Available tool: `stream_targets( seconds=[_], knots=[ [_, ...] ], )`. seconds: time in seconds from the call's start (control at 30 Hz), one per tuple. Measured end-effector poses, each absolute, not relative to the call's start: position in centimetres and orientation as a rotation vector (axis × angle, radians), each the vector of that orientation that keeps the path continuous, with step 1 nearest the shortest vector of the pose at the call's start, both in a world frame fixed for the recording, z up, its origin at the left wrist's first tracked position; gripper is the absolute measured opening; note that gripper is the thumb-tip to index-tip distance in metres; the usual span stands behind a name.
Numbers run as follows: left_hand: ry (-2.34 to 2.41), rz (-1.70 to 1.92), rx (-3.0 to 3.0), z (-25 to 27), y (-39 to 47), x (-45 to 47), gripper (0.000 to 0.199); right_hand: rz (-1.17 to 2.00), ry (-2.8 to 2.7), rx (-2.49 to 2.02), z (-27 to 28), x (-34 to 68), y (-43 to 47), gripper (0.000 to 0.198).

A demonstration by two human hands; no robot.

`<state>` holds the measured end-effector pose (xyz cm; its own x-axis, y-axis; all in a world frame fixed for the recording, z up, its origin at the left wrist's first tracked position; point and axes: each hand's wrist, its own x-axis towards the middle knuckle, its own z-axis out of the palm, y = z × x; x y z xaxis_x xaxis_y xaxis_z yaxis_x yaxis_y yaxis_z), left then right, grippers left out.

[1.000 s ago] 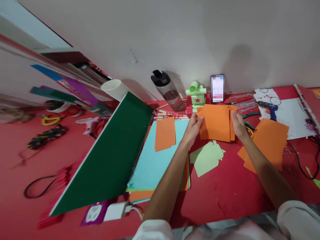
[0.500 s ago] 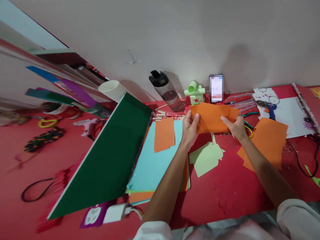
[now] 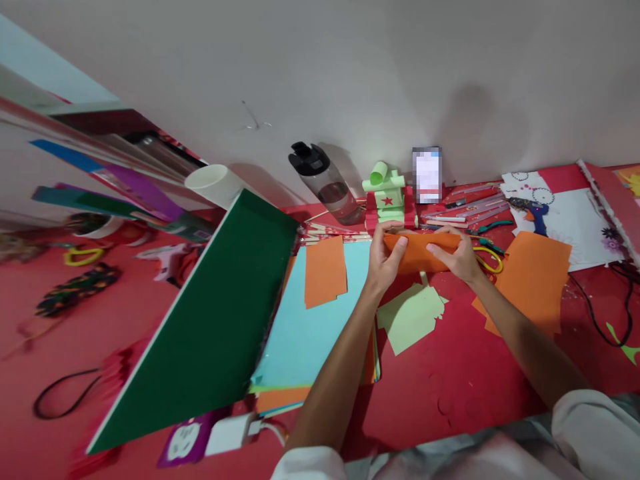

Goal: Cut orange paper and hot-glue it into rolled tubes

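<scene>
An orange sheet of paper (image 3: 419,255) is stretched between my two hands above the red table. My left hand (image 3: 384,261) grips its left end, thumb on the front and fingers behind. At the other end my right hand (image 3: 461,259) holds it the same way. The sheet looks folded or bent into a low strip. Just behind it stands a light green and red paper model (image 3: 390,199) with a red star. Pale green paper scraps (image 3: 413,317) lie below the hands. More orange paper (image 3: 537,283) rests to the right, near yellow-handled scissors (image 3: 490,260).
A dark green board (image 3: 210,327) leans at the left, beside a stack topped with light blue paper (image 3: 310,340). A water bottle (image 3: 333,190) and a phone (image 3: 427,177) stand by the wall. Farther right lies a blue glue gun (image 3: 537,217).
The orange sheet was held up taller and flatter; now it is a lower strip, and my hands have curled over its top edge. My right hand has come slightly left. The view has shifted a little.
</scene>
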<state>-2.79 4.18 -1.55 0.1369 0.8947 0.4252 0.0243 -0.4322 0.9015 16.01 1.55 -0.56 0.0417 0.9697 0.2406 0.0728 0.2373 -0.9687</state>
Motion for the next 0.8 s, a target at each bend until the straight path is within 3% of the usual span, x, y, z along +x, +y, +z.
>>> stream_targets(
  seconds=[0.2, 0.4, 0.6, 0.8],
  knots=[
    [0.898, 1.49, 1.7, -1.1, 4.1, -2.8, 0.04, 0.844, -1.378, -1.108, -0.4, 16.3, 1.8, 0.023],
    [0.867, 1.484, 1.924, -1.1, 4.5, -3.7, 0.021, 0.664, -1.433, -1.06, -0.7, 16.1, 1.7, 0.019],
    [0.871, 1.553, 1.928, -1.6, 4.6, -3.6, 0.019, 0.457, -1.348, -0.984, -1.5, 15.4, 1.5, 0.027],
    [0.893, 1.614, 1.917, -1.8, 4.2, -3.1, 0.015, 0.292, -1.495, -0.946, -1.6, 15.4, 1.0, 0.004]
  ],
)
